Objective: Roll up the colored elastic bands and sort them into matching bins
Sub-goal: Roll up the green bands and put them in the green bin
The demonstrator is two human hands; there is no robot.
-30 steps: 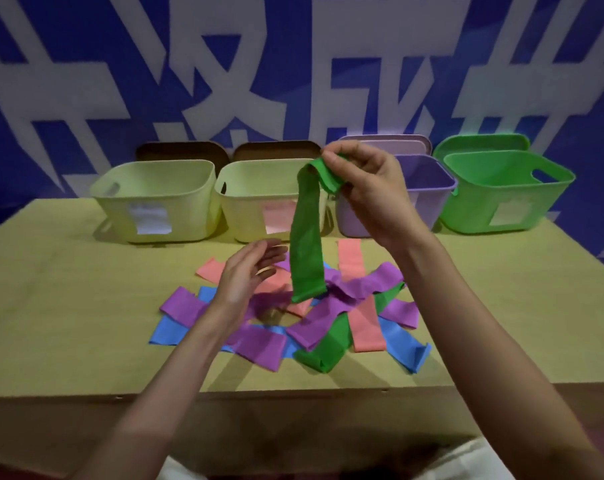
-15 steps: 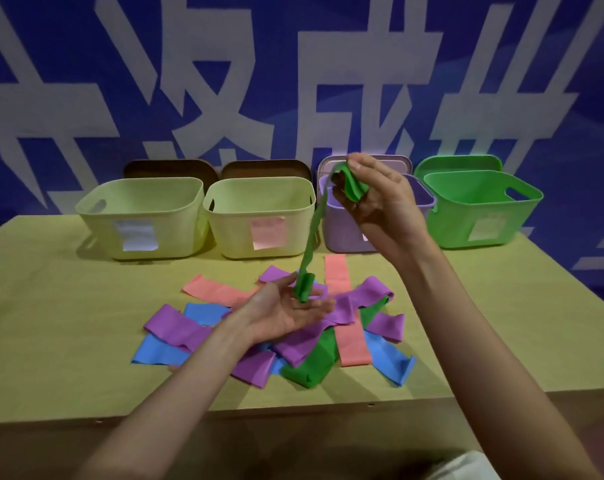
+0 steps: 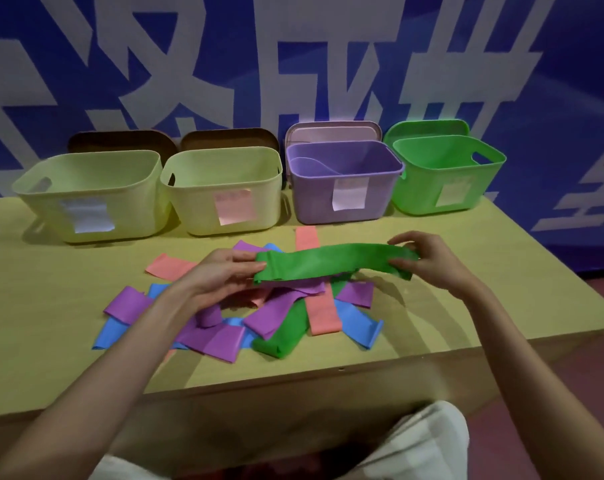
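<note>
A green elastic band [image 3: 331, 262] stretches flat and level between my two hands, just above the pile. My left hand [image 3: 220, 271] pinches its left end and my right hand [image 3: 428, 259] pinches its right end. Below lies a heap of loose bands [image 3: 259, 317] in purple, blue, pink and green, with a second green band [image 3: 286, 334] at the front. Four bins stand in a row behind: a pale yellow bin [image 3: 89, 195] with a white label, a pale yellow bin [image 3: 224, 192] with a pink label, a purple bin [image 3: 345, 181] and a green bin [image 3: 446, 174].
The yellow table [image 3: 51, 289] ends at a front edge close to my lap. Lids lean against the blue and white wall behind the bins. A purple band lies inside the purple bin.
The green band hung down from my raised right hand; now both hands hold it level and low over the pile, my left hand having taken its other end.
</note>
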